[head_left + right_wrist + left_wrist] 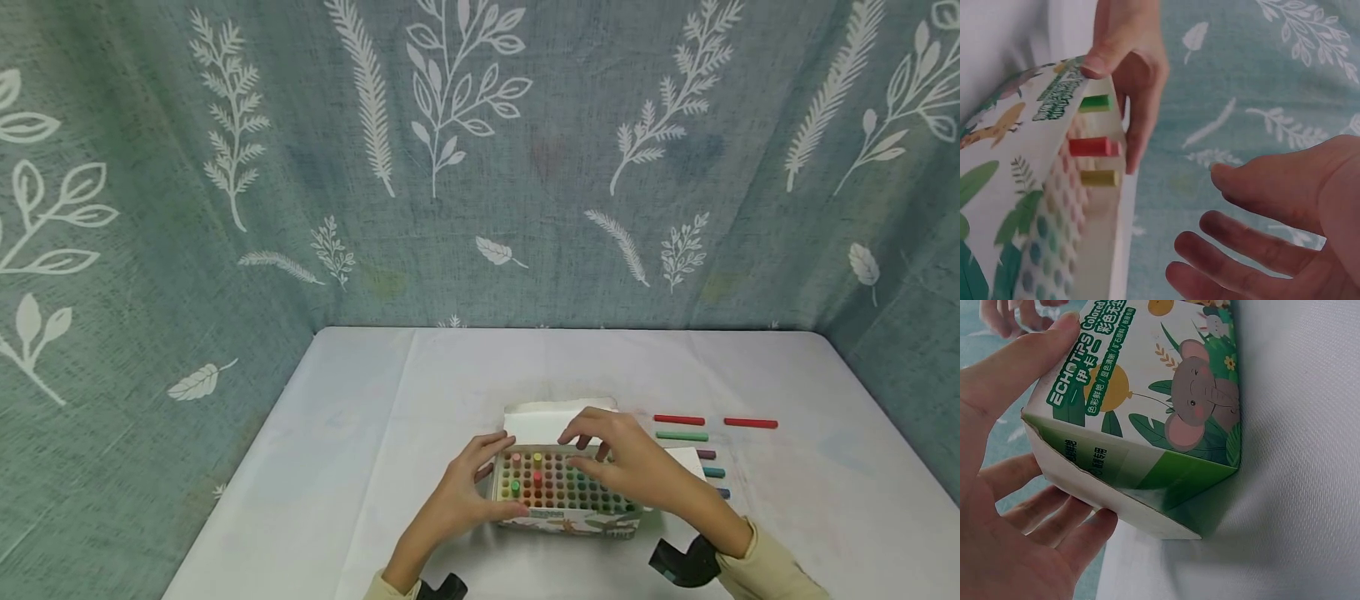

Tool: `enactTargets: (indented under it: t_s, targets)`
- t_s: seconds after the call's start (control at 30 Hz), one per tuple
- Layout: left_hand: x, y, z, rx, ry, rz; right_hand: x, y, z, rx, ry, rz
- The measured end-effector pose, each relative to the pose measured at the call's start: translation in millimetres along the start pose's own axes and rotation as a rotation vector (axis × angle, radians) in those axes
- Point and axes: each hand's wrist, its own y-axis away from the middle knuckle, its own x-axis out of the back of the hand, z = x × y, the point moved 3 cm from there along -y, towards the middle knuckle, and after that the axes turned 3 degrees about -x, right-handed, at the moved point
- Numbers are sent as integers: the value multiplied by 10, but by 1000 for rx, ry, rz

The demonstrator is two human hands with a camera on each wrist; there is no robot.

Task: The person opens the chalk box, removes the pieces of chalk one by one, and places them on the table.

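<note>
A chalk box [567,524] printed with animals stands on the white table near its front edge, its honeycomb top [558,487] holding several coloured chalk sticks. My left hand [471,487] grips the box's left end, thumb on the printed face [1147,406] and fingers round the end. My right hand [626,462] hovers over the right half of the box with fingers spread and relaxed, holding nothing. In the right wrist view a green chalk [1094,103], a red chalk [1091,147] and a yellow chalk [1099,178] stick out of the box [1016,187].
Loose chalk sticks lie on the white table [360,433] right of the box: two red ones [678,419] [750,423], a green one [681,436], and purple, teal and blue ends beside my right hand. The box's white lid flap [551,421] lies open behind it. A leaf-patterned curtain [480,167] surrounds the table.
</note>
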Motion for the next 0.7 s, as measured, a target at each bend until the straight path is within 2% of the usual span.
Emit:
enactTargets:
  t_s: [0.2, 0.43, 0.5, 0.57, 0.7]
  targets:
    - [0, -2, 56, 9, -10, 5, -152, -74, 25, 2, -21, -43]
    - [64, 19, 363, 12, 23, -13, -326, -160, 82, 23, -33, -54]
    - [74, 18, 398, 13, 29, -19, -373, -184, 105, 37, -27, -44]
    - [64, 12, 367, 14, 32, -19, -418, -201, 127, 44, -19, -38]
    - [27, -4, 188, 3, 10, -12, -495, -225, 155, 29, 2, -40]
